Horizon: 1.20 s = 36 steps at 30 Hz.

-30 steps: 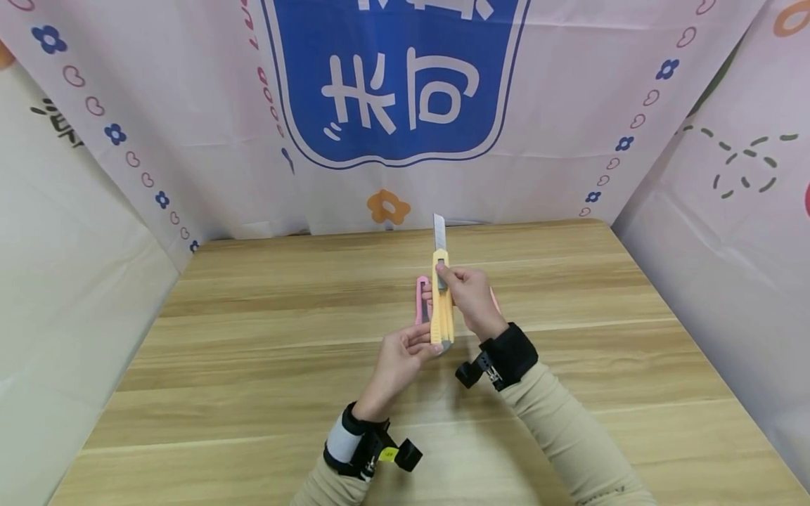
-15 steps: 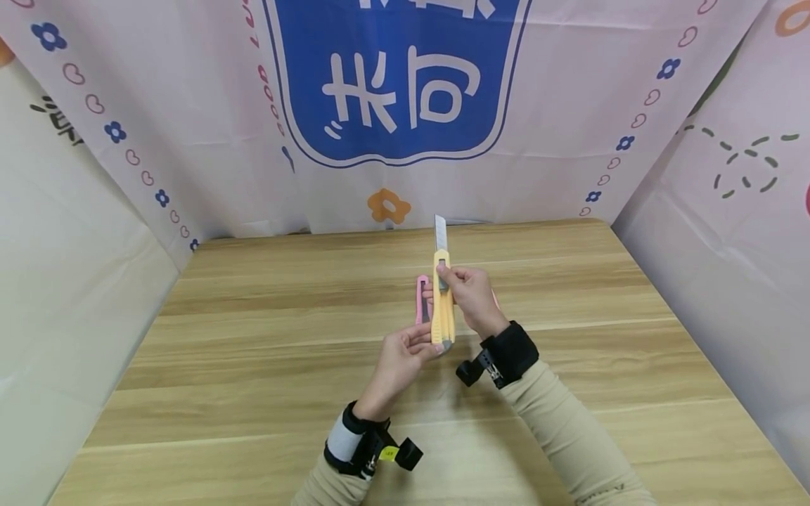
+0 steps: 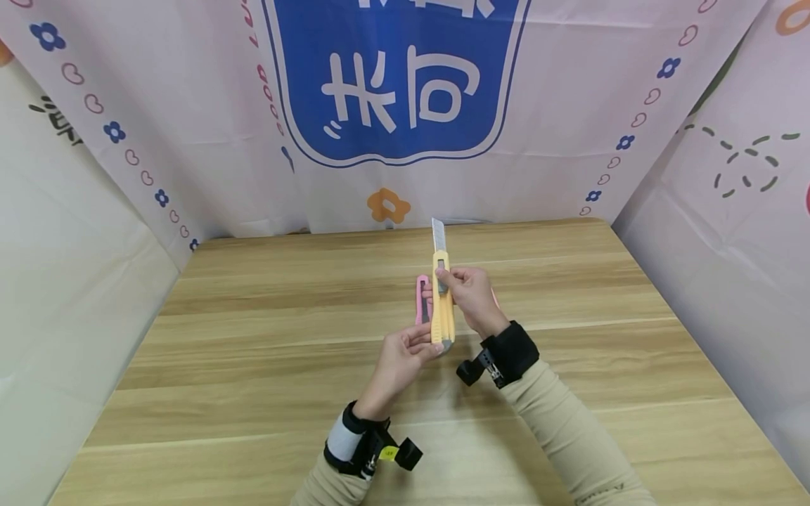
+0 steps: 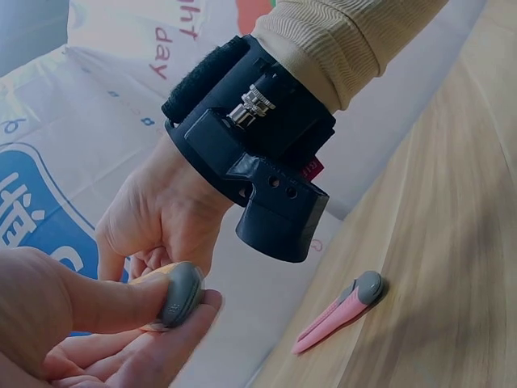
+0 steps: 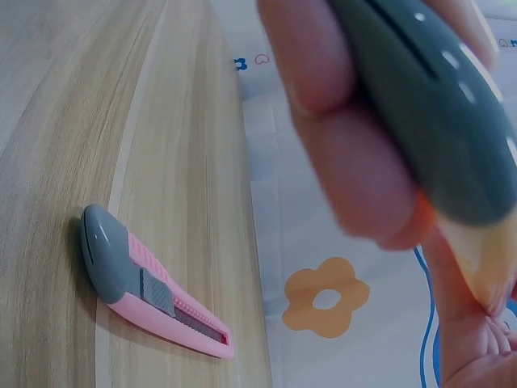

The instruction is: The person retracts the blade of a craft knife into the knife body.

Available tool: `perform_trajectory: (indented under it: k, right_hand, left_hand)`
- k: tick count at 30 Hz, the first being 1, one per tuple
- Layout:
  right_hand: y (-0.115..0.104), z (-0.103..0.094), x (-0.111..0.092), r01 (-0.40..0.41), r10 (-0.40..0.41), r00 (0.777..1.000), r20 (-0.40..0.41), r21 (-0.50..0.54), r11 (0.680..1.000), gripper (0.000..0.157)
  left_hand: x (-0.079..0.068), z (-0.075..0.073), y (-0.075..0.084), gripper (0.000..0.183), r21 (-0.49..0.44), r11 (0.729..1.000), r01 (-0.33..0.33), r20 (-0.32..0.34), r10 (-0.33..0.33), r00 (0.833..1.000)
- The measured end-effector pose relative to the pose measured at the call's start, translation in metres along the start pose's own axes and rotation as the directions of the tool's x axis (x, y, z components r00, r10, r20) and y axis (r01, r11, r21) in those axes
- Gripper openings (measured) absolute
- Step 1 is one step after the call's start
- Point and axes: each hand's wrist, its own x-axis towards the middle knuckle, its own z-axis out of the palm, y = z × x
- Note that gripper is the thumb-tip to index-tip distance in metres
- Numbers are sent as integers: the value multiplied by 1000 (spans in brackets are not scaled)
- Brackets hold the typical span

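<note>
Both hands hold a yellow utility knife (image 3: 437, 309) upright above the table, its segmented blade (image 3: 439, 237) extended from the top. My right hand (image 3: 471, 295) grips the upper body, thumb on the grey slider. Lower down, my left hand (image 3: 400, 362) pinches the grey end cap (image 4: 182, 295) between thumb and fingers. Behind the yellow knife lies a pink utility knife (image 3: 422, 301) with a grey end (image 5: 105, 255). Another pink knife (image 3: 496, 300) shows only a sliver past the right hand; the left wrist view shows this pink knife (image 4: 338, 315) on the wood.
The wooden table (image 3: 253, 379) runs back to a printed white cloth (image 3: 569, 105) with a blue badge. Cloth walls (image 3: 82, 267) also close in the left and right sides. Black camera bands (image 3: 509, 355) are strapped round both wrists.
The right thumb and slider have slid slightly down the yellow utility knife, and a little less blade sticks out. The left hand and the pink knives stay in place.
</note>
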Motion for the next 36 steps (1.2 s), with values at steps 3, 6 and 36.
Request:
perform_trajectory:
  k: [3,6,36]
  right_hand:
    - [1,0,0,-8,8,1000,8,1,1000,36]
    - [1,0,1,-15,15,1000,9,6,1000,36]
    - [3,0,2,-45,43,998,43,54,998,34]
  left_hand:
    - [0,0,1,41,-4,1000,13,-4,-13,1000]
    - [-1,0,2,41,-11,999,32,-5,-32,999]
    - [0,-2,1,40,-19,1000,18,-9,-18,1000]
